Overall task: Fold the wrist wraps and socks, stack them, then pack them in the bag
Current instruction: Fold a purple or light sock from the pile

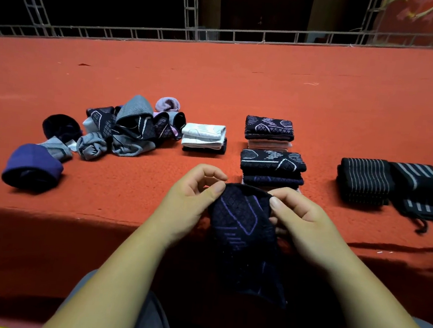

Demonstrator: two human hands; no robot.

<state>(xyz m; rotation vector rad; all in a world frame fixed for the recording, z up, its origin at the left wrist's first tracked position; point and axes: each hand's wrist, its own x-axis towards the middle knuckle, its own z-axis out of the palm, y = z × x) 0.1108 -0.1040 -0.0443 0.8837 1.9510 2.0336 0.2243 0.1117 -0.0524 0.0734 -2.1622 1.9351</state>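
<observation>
A dark sock with purple lines (241, 220) hangs between both hands at the near edge of the red desk (245, 86), its lower part dropping below the edge. The left hand (190, 198) pinches its upper left rim and the right hand (303, 221) pinches the upper right rim. Just beyond the right hand stands a stack of folded dark socks (272, 167), with another stack (268, 129) behind it. Beyond the left hand lies a white folded stack (203, 137), and farther to its left a loose heap of socks (131, 128). Well right of the right hand lie the striped wrist wraps (366, 179).
</observation>
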